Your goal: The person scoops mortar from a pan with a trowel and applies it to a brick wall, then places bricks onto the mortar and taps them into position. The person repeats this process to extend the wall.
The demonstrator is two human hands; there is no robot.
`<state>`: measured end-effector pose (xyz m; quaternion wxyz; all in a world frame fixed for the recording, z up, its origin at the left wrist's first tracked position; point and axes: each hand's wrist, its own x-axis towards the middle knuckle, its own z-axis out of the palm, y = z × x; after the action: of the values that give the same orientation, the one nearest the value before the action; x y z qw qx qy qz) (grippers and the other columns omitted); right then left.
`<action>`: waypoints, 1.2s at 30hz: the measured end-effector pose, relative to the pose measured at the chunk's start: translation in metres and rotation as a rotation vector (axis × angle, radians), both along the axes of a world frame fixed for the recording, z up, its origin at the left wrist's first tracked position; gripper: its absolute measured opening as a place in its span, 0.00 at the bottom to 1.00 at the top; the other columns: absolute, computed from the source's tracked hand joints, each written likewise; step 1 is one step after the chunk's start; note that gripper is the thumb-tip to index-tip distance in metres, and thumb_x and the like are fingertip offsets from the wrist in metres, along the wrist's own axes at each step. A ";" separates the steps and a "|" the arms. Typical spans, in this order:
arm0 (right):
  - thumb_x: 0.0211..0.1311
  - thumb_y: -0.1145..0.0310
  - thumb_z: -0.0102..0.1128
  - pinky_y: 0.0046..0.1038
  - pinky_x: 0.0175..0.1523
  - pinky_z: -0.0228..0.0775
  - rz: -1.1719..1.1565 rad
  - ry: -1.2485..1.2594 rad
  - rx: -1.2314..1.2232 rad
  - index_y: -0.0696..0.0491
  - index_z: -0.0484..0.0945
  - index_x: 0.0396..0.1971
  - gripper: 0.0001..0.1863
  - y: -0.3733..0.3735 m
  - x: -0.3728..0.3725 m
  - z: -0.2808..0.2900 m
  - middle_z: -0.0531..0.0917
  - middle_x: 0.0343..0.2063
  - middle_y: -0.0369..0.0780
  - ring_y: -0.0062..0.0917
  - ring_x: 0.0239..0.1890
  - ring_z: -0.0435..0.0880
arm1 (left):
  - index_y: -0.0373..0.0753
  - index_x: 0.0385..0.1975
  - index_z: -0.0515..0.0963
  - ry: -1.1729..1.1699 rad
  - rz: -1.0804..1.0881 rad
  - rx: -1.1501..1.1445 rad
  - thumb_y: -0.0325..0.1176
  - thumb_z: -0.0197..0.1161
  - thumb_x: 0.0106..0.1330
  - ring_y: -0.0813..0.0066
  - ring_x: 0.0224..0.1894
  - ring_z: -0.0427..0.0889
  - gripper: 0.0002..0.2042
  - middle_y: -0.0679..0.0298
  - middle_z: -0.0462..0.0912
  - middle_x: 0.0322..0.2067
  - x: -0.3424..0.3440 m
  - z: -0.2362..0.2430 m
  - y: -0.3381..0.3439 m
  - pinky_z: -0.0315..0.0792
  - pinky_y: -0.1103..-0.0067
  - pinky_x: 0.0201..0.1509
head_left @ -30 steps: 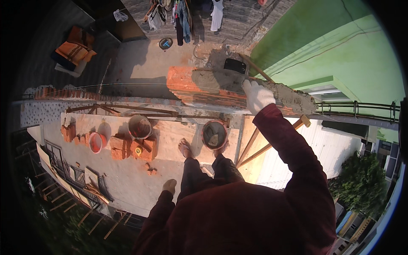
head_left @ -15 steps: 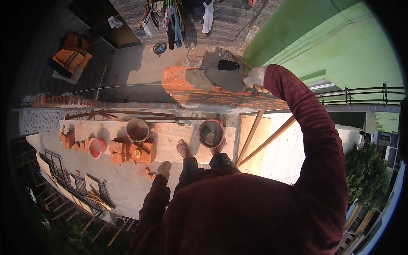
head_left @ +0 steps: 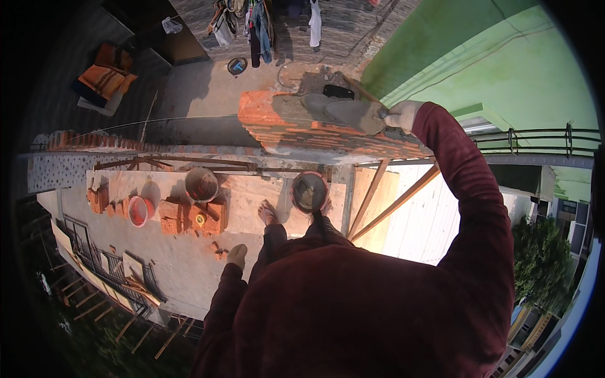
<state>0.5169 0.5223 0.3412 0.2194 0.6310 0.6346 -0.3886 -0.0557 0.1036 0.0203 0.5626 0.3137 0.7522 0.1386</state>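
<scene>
My gloved right hand [head_left: 401, 117] grips a trowel [head_left: 355, 115] by its handle, with the grey blade lying along the top of a red brick wall [head_left: 258, 110]. Grey mortar [head_left: 290, 104] covers part of that top. A taut string crosses in front of the bricks. My gloved left hand [head_left: 237, 256] hangs low at my side, fingers loosely apart, holding nothing visible. A bucket of grey mortar [head_left: 309, 191] stands by my bare feet on the pale board [head_left: 242, 211].
Left of my feet are brick stacks [head_left: 171, 216], another bucket [head_left: 202, 184] and a red bucket [head_left: 140, 210]. Timber braces [head_left: 394, 206] stand at right, beside a green house wall [head_left: 523, 69]. A railing [head_left: 113, 268] edges the lower left; clothes [head_left: 258, 34] hang beyond the wall.
My right hand has risen onto the wall top, bringing the trowel blade into view, then shifted slightly right along it. My left hand has moved a little up and to the left.
</scene>
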 end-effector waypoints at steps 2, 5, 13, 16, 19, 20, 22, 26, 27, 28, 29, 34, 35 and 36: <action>0.71 0.50 0.57 0.39 0.38 0.73 0.027 -0.040 -0.012 0.55 0.85 0.46 0.22 0.003 0.013 -0.017 0.85 0.27 0.42 0.32 0.28 0.84 | 0.30 0.55 0.81 -0.017 0.015 -0.058 0.45 0.63 0.70 0.63 0.55 0.83 0.24 0.52 0.87 0.50 0.003 0.007 0.004 0.74 0.70 0.62; 0.71 0.51 0.57 0.36 0.37 0.73 0.064 -0.067 -0.002 0.55 0.85 0.46 0.22 -0.001 0.031 -0.033 0.83 0.25 0.41 0.29 0.27 0.82 | 0.30 0.55 0.81 -0.004 -0.059 -0.007 0.45 0.64 0.71 0.64 0.55 0.83 0.23 0.52 0.86 0.51 -0.002 -0.003 -0.005 0.74 0.71 0.62; 0.69 0.60 0.58 0.38 0.48 0.76 0.081 0.187 0.388 0.60 0.85 0.42 0.17 -0.083 0.042 0.012 0.87 0.33 0.50 0.43 0.39 0.87 | 0.30 0.56 0.81 -0.012 0.026 0.125 0.46 0.63 0.72 0.71 0.48 0.81 0.24 0.59 0.86 0.46 -0.002 -0.002 0.001 0.74 0.74 0.54; 0.65 0.59 0.61 0.44 0.43 0.76 0.208 0.330 0.587 0.57 0.82 0.40 0.16 -0.142 0.003 -0.015 0.85 0.31 0.50 0.47 0.40 0.86 | 0.30 0.55 0.81 0.004 0.043 0.081 0.44 0.63 0.71 0.71 0.47 0.83 0.23 0.58 0.86 0.45 -0.012 -0.008 -0.012 0.76 0.73 0.53; 0.69 0.53 0.57 0.47 0.46 0.77 0.020 0.196 0.686 0.54 0.78 0.44 0.18 -0.168 -0.058 -0.122 0.84 0.37 0.49 0.47 0.42 0.86 | 0.29 0.55 0.81 0.024 -0.075 -0.064 0.43 0.63 0.71 0.71 0.46 0.83 0.23 0.58 0.86 0.45 -0.014 -0.002 -0.002 0.76 0.73 0.53; 0.71 0.52 0.56 0.47 0.47 0.77 -0.057 0.147 0.714 0.53 0.76 0.48 0.20 -0.168 -0.075 -0.152 0.84 0.41 0.49 0.47 0.44 0.86 | 0.29 0.55 0.81 0.037 -0.134 -0.113 0.43 0.63 0.71 0.72 0.45 0.82 0.23 0.58 0.86 0.45 -0.012 0.005 0.008 0.76 0.73 0.52; 0.74 0.52 0.53 0.48 0.50 0.77 -0.128 0.116 0.694 0.53 0.73 0.54 0.21 -0.158 -0.091 -0.195 0.83 0.47 0.48 0.47 0.48 0.85 | 0.30 0.56 0.80 -0.021 -0.008 -0.039 0.43 0.64 0.71 0.73 0.44 0.82 0.23 0.61 0.85 0.45 -0.005 0.031 0.022 0.77 0.74 0.49; 0.74 0.52 0.53 0.48 0.52 0.77 -0.269 0.072 0.635 0.54 0.73 0.54 0.21 -0.153 -0.066 -0.206 0.82 0.49 0.49 0.47 0.51 0.84 | 0.35 0.57 0.81 -0.040 0.077 0.054 0.43 0.65 0.72 0.79 0.40 0.80 0.21 0.67 0.84 0.42 -0.035 0.066 0.064 0.74 0.79 0.42; 0.74 0.52 0.53 0.48 0.52 0.77 -0.266 0.076 0.625 0.54 0.73 0.54 0.22 -0.155 -0.048 -0.202 0.82 0.49 0.49 0.47 0.51 0.84 | 0.36 0.57 0.81 -0.006 0.099 0.074 0.42 0.65 0.72 0.81 0.39 0.79 0.20 0.69 0.84 0.41 -0.032 0.080 0.073 0.73 0.80 0.40; 0.74 0.52 0.53 0.48 0.52 0.77 -0.266 0.080 0.604 0.54 0.73 0.55 0.22 -0.163 -0.030 -0.203 0.82 0.49 0.49 0.47 0.52 0.83 | 0.39 0.58 0.80 0.000 0.094 0.075 0.44 0.65 0.72 0.81 0.41 0.79 0.21 0.70 0.84 0.43 -0.038 0.085 0.077 0.72 0.79 0.42; 0.74 0.53 0.53 0.48 0.52 0.77 -0.259 0.068 0.635 0.54 0.73 0.54 0.21 -0.169 -0.010 -0.211 0.83 0.48 0.49 0.47 0.51 0.84 | 0.42 0.60 0.80 0.000 0.087 0.076 0.45 0.65 0.71 0.80 0.43 0.79 0.21 0.72 0.83 0.45 -0.042 0.090 0.086 0.71 0.79 0.43; 0.74 0.55 0.52 0.46 0.54 0.76 -0.275 0.049 0.624 0.53 0.75 0.51 0.18 -0.176 0.059 -0.203 0.82 0.50 0.48 0.46 0.52 0.84 | 0.45 0.61 0.79 0.052 0.027 -0.001 0.47 0.66 0.71 0.77 0.45 0.80 0.23 0.72 0.83 0.49 -0.038 0.097 0.080 0.71 0.76 0.48; 0.74 0.55 0.52 0.46 0.54 0.76 -0.270 0.021 0.602 0.53 0.75 0.51 0.18 -0.177 0.070 -0.193 0.83 0.49 0.48 0.46 0.52 0.84 | 0.38 0.58 0.81 0.049 0.037 0.006 0.42 0.66 0.72 0.85 0.39 0.77 0.19 0.71 0.84 0.40 -0.025 0.101 0.074 0.71 0.83 0.40; 0.74 0.55 0.52 0.46 0.54 0.76 -0.265 -0.006 0.580 0.53 0.76 0.51 0.18 -0.178 0.079 -0.191 0.83 0.49 0.48 0.46 0.52 0.83 | 0.37 0.58 0.80 0.024 0.014 0.003 0.42 0.66 0.72 0.83 0.41 0.78 0.20 0.70 0.84 0.42 -0.018 0.097 0.068 0.72 0.82 0.44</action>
<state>0.5963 0.3443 0.1506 -0.0203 0.7455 0.6306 -0.2148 -0.0739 0.1717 0.1177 0.5521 0.3110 0.7609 0.1398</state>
